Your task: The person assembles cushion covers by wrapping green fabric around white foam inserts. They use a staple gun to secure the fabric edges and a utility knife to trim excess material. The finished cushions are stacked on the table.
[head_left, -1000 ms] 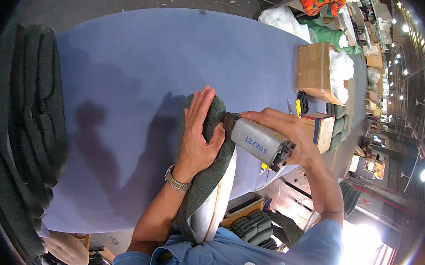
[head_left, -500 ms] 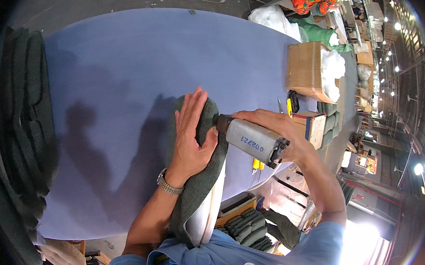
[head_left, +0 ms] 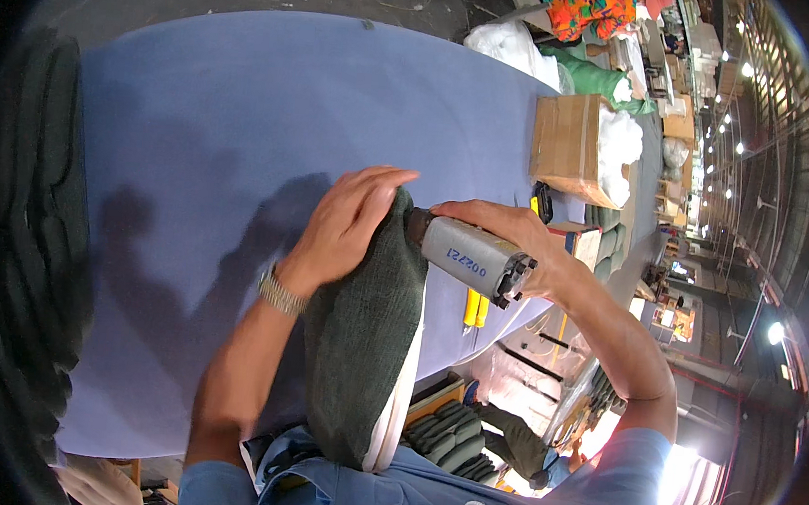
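A dark green fabric-covered pad (head_left: 361, 343) stands on edge against my body, its pale underside (head_left: 401, 384) facing right. My left hand (head_left: 343, 222) is closed over the pad's far end, fingers held together and the thumb lying along the fabric. In my right hand (head_left: 529, 238) is a grey metal staple gun (head_left: 468, 257), gripped from its far side, so most of those fingers are hidden. Its dark nose meets the pad's right edge near the far end.
A blue-covered table (head_left: 210, 79) lies under my work. Dark green pads (head_left: 26, 226) are stacked at left. An open carton (head_left: 567, 142) with white stuffing stands far right. Yellow-handled tools (head_left: 476, 309) lie near the table's right edge. Another person (head_left: 513, 443) is at lower right.
My left hand has shifted left and now curls over the pad's far end instead of lying flat along it. The pad's green face has turned further into view. The staple gun stays at the edge.
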`<act>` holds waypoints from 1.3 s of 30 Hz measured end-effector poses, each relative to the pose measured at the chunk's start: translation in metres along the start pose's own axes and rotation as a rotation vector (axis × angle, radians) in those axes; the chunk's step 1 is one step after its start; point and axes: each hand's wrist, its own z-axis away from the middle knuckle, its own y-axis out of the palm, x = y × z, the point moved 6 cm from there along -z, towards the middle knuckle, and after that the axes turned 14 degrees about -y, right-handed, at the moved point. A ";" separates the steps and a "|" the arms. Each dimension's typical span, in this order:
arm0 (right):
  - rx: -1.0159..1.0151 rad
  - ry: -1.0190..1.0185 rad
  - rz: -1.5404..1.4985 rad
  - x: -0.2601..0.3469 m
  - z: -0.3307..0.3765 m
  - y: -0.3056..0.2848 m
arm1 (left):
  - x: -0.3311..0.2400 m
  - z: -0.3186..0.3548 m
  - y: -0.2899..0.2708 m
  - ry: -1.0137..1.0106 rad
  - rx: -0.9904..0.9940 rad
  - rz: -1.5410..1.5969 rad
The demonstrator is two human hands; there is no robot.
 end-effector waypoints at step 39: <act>-0.099 0.075 0.120 0.025 0.003 0.002 | 0.031 -0.046 -0.001 -0.146 0.206 0.006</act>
